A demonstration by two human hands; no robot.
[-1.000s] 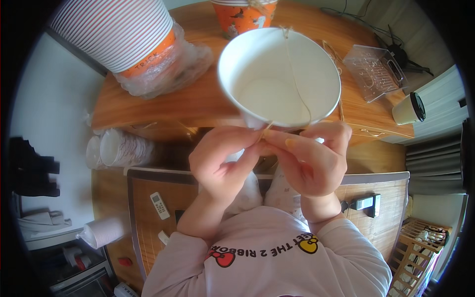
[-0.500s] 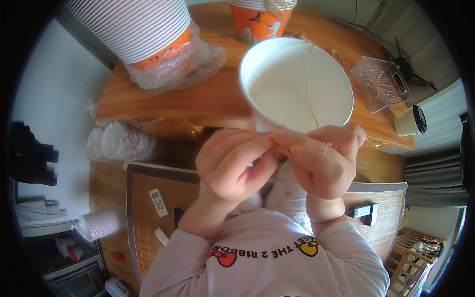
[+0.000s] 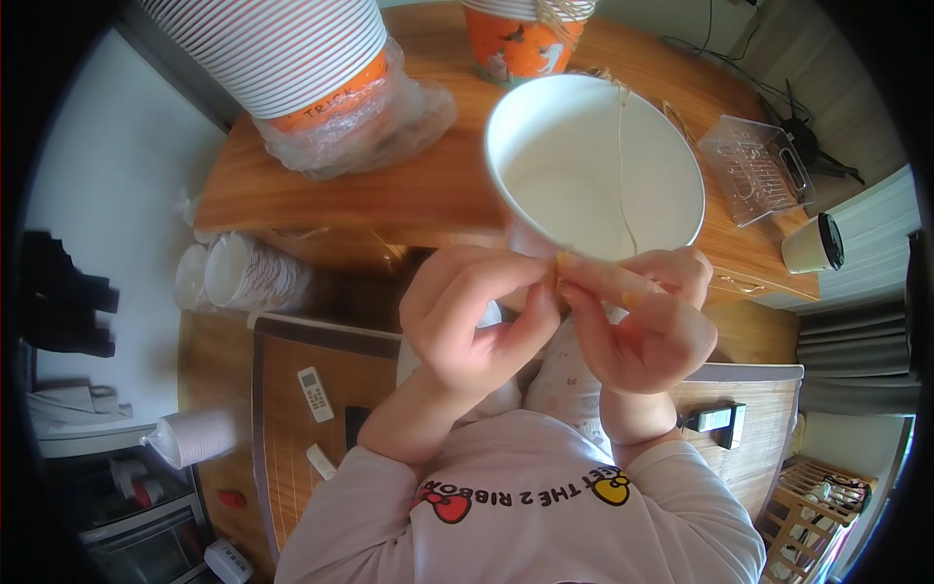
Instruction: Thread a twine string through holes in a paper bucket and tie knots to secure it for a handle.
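Observation:
A large white paper bucket (image 3: 569, 180) stands tilted toward me at the table's edge, its inside bare white. A thin tan piece of twine (image 3: 621, 161) runs from its far rim across the opening and down to my right hand (image 3: 647, 316). That hand is closed, thumb and forefinger pinched together. My left hand (image 3: 477, 316) is also closed in a pinch, its fingertips meeting the right ones in front of the bucket's near rim. Between them they grip the twine, whose end is mostly hidden by the fingers.
Behind stand a tall stack of orange-and-white buckets (image 3: 282, 58) in clear plastic and a shorter orange stack (image 3: 520, 44) with twine on it. On the right are a clear plastic box (image 3: 754, 170) and a lidded cup (image 3: 812, 243). More wrapped buckets (image 3: 238, 273) lie lower left.
Both hands stay pinched together at the bucket's near rim, with the fingers slightly shifted and the right hand's fingers more spread. The whole view has moved a little, shifting the scene rightward.

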